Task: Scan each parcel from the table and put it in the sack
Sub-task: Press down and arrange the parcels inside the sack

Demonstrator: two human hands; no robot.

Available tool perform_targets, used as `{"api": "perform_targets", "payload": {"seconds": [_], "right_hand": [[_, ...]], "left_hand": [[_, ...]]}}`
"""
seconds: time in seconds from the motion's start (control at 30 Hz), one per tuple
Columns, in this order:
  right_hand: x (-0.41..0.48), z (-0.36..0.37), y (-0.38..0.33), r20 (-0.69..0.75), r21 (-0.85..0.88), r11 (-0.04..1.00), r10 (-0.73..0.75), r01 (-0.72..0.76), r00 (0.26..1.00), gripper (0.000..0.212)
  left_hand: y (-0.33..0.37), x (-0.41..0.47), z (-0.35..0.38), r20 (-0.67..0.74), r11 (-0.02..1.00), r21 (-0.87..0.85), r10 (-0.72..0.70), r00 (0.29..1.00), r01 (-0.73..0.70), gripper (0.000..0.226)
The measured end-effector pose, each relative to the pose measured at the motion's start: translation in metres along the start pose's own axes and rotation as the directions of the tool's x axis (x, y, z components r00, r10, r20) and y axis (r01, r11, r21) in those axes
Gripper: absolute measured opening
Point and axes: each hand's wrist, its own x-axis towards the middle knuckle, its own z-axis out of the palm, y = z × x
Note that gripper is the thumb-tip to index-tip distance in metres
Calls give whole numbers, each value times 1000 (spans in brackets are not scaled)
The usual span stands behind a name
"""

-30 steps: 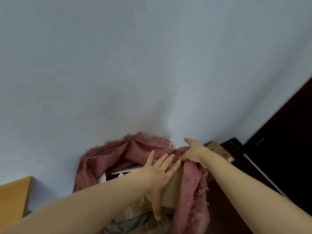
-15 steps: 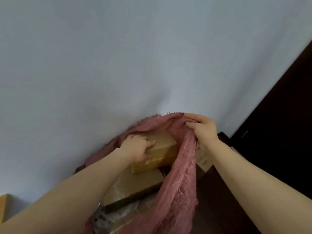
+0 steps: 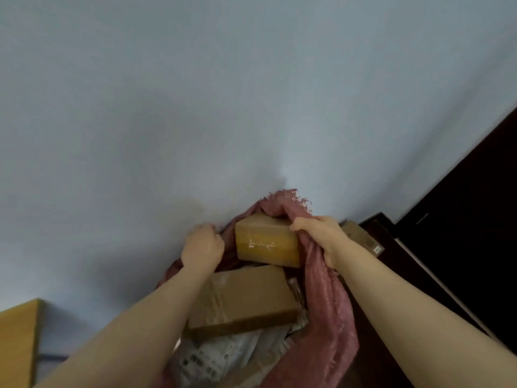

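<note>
A pink cloth sack (image 3: 327, 309) stands open against the wall. Inside it a small brown box (image 3: 265, 242) sits on top, tilted, above a larger flat brown box (image 3: 243, 301) and a white plastic mailer (image 3: 212, 357). My left hand (image 3: 202, 246) grips the sack's left rim with curled fingers, just left of the small box. My right hand (image 3: 321, 233) grips the sack's right rim, bunching the cloth beside the box's right corner. No scanner is in view.
A pale wall fills most of the view. Another brown box with a label (image 3: 361, 236) lies right of the sack on a dark surface (image 3: 397, 264). A dark door or cabinet (image 3: 470, 203) stands at the right. A wooden table corner (image 3: 16, 340) shows at the lower left.
My left hand has let go of the small box and moved left to the sack's rim. The box now rests in the sack. My right hand keeps hold of the right rim.
</note>
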Motion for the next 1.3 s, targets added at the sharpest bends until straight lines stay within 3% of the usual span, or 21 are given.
{"api": "perform_targets", "payload": {"seconds": [0.1, 0.17, 0.2, 0.27, 0.33, 0.4, 0.47, 0.53, 0.63, 0.73, 0.8, 0.87, 0.93, 1.0, 1.1, 1.13, 1.2, 1.3], "right_hand": [[7, 18, 5, -13, -221, 975, -6, 3, 1000, 54], [11, 29, 7, -56, -295, 955, -27, 9, 998, 52], [12, 31, 9, -70, -310, 951, -33, 10, 997, 44], [14, 34, 10, -95, -323, 946, -28, -4, 995, 24], [12, 33, 12, -128, -312, 950, -19, -22, 992, 8], [10, 28, 14, -133, -291, 957, -28, -12, 991, 7], [6, 23, 16, -104, -321, 947, -34, -1, 994, 18], [1, 18, 16, -125, -344, 938, -91, 43, 988, 21], [-9, 13, 10, -215, -164, 975, -181, 147, 960, 15], [-21, -3, -5, -270, 310, 937, -73, 159, 960, 20], [-30, -21, -13, -240, 562, 815, -4, 142, 971, 14], [-39, -38, -13, -215, 710, 691, 27, 137, 976, 18], [-46, -49, -8, -197, 763, 630, 14, 144, 980, 25], [-47, -53, 2, -162, 770, 629, 30, 107, 986, 23], [-45, -52, 24, -132, 588, 808, 40, 46, 990, 4], [-45, -50, 27, -124, 514, 858, 52, 19, 991, 11], [-46, -44, 20, -84, 479, 877, 70, -21, 994, 26], [-49, -43, -25, -76, 550, 833, -27, 65, 997, 25]], "left_hand": [[-55, -11, -15, -27, 942, 21, -333, 942, 334, 40], [-87, -15, -15, 96, 847, -13, -528, 844, 532, 61], [-99, -17, -13, 194, 819, -54, -553, 811, 571, 70], [-110, -20, -5, 334, 737, -319, -500, 799, 595, 69], [-112, -21, -1, 381, 526, -577, -504, 775, 625, 53], [-114, -18, -3, 472, 404, -606, -511, 719, 685, 32], [-110, -16, -18, 646, 390, -510, -414, 641, 766, 16], [-105, -9, -32, 689, 390, -519, -335, 642, 761, 20], [-89, 4, -50, 483, 296, -760, -339, 807, 579, 32], [-70, 8, -76, 190, 243, -925, -374, 908, 293, 33], [-61, 3, -99, -23, 284, -954, -385, 923, 94, 31], [-61, -3, -123, -220, 384, -922, -411, 885, -51, 30], [-70, -7, -140, -324, 478, -876, -476, 818, -69, 31], [-82, -13, -141, -301, 517, -856, -507, 808, 6, 31], [-90, -42, -112, -32, 416, -884, -510, 860, 214, 22], [-90, -50, -103, 27, 395, -881, -507, 862, 260, 19], [-81, -55, -102, -70, 487, -849, -491, 868, 207, 22], [-58, -40, -144, -295, 602, -798, -415, 861, 17, 25]]}}
